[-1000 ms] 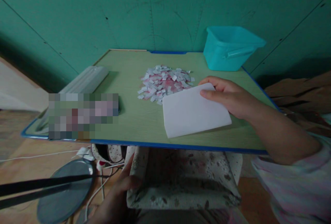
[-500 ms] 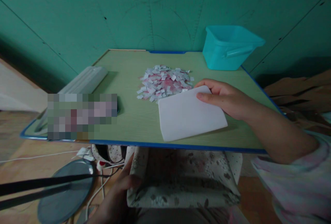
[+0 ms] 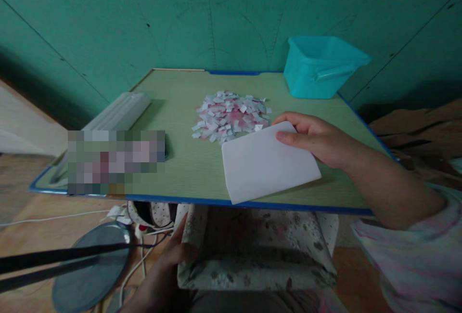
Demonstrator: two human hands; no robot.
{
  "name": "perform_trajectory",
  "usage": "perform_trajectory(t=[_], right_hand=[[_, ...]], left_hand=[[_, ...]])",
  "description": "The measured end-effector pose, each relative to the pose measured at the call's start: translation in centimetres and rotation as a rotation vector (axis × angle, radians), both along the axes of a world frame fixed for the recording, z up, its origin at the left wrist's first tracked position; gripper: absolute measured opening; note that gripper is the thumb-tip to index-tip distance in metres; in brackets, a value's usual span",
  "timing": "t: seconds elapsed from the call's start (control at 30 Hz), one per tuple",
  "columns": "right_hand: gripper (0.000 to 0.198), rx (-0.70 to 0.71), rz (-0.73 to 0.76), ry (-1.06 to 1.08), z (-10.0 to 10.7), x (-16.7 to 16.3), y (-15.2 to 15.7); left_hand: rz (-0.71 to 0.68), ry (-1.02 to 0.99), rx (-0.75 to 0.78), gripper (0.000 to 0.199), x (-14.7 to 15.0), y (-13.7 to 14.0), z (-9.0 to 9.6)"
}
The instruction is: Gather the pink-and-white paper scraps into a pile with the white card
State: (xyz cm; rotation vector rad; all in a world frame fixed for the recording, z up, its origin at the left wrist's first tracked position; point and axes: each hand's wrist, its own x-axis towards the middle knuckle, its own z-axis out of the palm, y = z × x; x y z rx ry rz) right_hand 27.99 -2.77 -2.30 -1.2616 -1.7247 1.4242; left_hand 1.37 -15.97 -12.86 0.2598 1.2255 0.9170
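Between the thumb and fingers of my right hand (image 3: 306, 135) is a white card-like sheet (image 3: 270, 163), slightly curved and tilted over the front of the table. Its upper left edge lies beside a pile of small white and pink paper scraps (image 3: 231, 115). Low in the view, my left hand (image 3: 176, 255) is closed around the left wall of an open floral cloth container (image 3: 256, 279). That container sits below the table's front edge; its inside is dark, with a faint pinkish patch.
A turquoise bucket (image 3: 314, 74) stands at the back right of the green table (image 3: 173, 86). A white ribbed object (image 3: 119, 110) lies at the left, behind a blurred-out item (image 3: 119, 161). Cables (image 3: 144, 255) and a round grey base (image 3: 94, 269) are on the floor.
The lower edge of the white sheet has dipped slightly toward the table's front edge. Both hands hold nearly the same positions.
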Motion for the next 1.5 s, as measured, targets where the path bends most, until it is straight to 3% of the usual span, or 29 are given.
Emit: perform_trajectory(t=[0.27, 0.6, 0.97, 1.13, 1.2, 1.3, 1.4, 1.5], right_hand=[[0.018, 0.035, -0.059, 0.013, 0.1, 0.0, 0.2], [0.02, 0.018, -0.022, 0.009, 0.0, 0.1, 0.0], [0.019, 0.021, 0.071, 0.011, 0.1, 0.0, -0.2], [0.017, 0.1, -0.162, 0.168, 0.0, -0.1, 0.2], [0.015, 0.193, -0.321, 0.262, 0.0, 0.1, 0.8], [0.009, 0.379, -0.502, 0.412, 0.0, 0.7, 1.8], [0.007, 0.509, -0.543, 0.476, 0.1, 1.4, 2.3], [0.01, 0.514, -0.534, 0.368, -0.1, 1.6, 2.2]], left_hand=[[-0.071, -0.009, 0.028, 0.075, 0.0, 0.3, 0.3], [-0.13, -0.032, 0.071, 0.069, 0.0, 0.0, 0.4], [-0.154, -0.302, -0.032, 0.067, -1.9, 2.4, -2.4], [-0.124, -0.244, -0.042, 0.07, -1.3, 1.3, -1.4], [-0.071, -0.157, 0.009, 0.074, -0.5, 0.5, -0.7], [-0.057, -0.205, 0.084, 0.076, 0.8, -0.1, 0.4], [-0.036, -0.255, 0.075, 0.075, 1.5, 0.0, 0.9], [0.0, -0.238, 0.001, 0.074, 1.5, 0.5, 0.7]])
